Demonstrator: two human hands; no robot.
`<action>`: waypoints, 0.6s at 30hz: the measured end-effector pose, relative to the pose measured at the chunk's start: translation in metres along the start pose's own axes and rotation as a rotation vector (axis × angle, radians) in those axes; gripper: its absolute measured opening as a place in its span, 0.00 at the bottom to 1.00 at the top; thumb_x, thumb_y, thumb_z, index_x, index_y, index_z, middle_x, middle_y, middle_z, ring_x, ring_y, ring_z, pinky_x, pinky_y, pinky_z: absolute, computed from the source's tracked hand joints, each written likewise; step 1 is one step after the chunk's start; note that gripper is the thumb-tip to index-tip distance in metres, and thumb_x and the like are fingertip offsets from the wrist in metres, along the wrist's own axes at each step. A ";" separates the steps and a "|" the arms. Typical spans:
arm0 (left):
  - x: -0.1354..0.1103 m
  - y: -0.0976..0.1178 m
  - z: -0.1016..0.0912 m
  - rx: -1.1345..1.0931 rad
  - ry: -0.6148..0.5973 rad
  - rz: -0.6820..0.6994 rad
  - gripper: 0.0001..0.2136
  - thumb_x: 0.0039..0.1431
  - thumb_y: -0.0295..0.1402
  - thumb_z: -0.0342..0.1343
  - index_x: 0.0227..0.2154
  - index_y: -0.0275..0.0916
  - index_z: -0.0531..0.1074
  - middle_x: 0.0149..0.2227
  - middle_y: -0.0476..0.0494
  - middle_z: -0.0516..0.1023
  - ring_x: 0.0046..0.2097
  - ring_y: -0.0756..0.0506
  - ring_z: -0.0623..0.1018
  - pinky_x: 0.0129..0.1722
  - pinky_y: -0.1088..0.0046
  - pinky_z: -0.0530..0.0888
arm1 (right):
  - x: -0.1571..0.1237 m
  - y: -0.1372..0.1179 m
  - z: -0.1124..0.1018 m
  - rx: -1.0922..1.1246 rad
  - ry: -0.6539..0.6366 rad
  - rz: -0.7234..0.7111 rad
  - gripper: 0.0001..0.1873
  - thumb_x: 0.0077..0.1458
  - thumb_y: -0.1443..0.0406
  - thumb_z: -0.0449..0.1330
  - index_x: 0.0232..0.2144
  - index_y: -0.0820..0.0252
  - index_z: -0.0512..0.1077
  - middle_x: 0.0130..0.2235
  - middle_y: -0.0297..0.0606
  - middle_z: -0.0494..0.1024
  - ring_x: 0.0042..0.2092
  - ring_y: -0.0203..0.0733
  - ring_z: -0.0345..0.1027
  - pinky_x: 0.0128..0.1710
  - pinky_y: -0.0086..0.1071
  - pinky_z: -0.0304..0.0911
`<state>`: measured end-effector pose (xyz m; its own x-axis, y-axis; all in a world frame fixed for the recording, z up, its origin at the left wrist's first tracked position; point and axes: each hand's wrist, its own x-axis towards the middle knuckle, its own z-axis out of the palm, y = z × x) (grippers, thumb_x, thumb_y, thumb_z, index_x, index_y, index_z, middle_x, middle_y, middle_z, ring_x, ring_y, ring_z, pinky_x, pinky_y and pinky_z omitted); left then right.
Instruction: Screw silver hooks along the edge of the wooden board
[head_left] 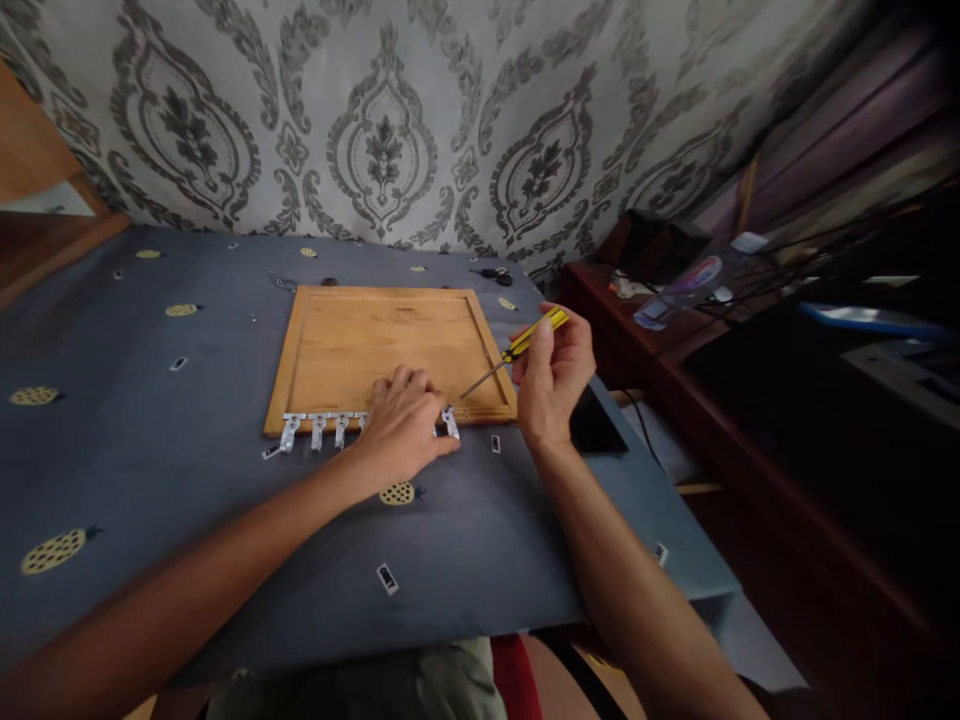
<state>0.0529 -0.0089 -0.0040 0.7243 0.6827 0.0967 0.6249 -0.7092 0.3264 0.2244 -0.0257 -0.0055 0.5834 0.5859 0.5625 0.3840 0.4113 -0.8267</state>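
Note:
A framed wooden panel (382, 340), like a cabinet door, lies flat on the cloth-covered table. Several metal hinges (318, 432) sit in a row along its near edge, sticking out toward me. My left hand (401, 425) is over that edge, covering part of the row. Its thumb and index finger are around the hinge (450, 420) at the right end. My right hand (553, 365) grips a screwdriver (534, 335) by its yellow and black handle. The shaft slants down to the left, its tip above the panel's right part, close to the end hinge.
A blue-grey tablecloth (187, 440) with pineapple prints covers the table. Dark scissors or a similar small tool (496, 275) lie behind the panel. A flat black object (598, 420) is by my right wrist. A plastic bottle (697, 283) and cables are on the right-hand furniture.

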 end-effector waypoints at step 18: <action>0.000 0.001 -0.001 -0.005 -0.016 -0.008 0.14 0.57 0.41 0.66 0.39 0.37 0.77 0.48 0.39 0.74 0.55 0.34 0.68 0.51 0.54 0.67 | -0.012 -0.002 0.006 -0.024 -0.106 -0.008 0.14 0.66 0.52 0.53 0.47 0.52 0.65 0.32 0.34 0.72 0.20 0.32 0.59 0.17 0.29 0.55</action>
<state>0.0536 -0.0094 -0.0023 0.7236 0.6857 0.0791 0.6295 -0.7025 0.3319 0.2123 -0.0293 -0.0108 0.5020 0.6533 0.5667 0.4066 0.4001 -0.8213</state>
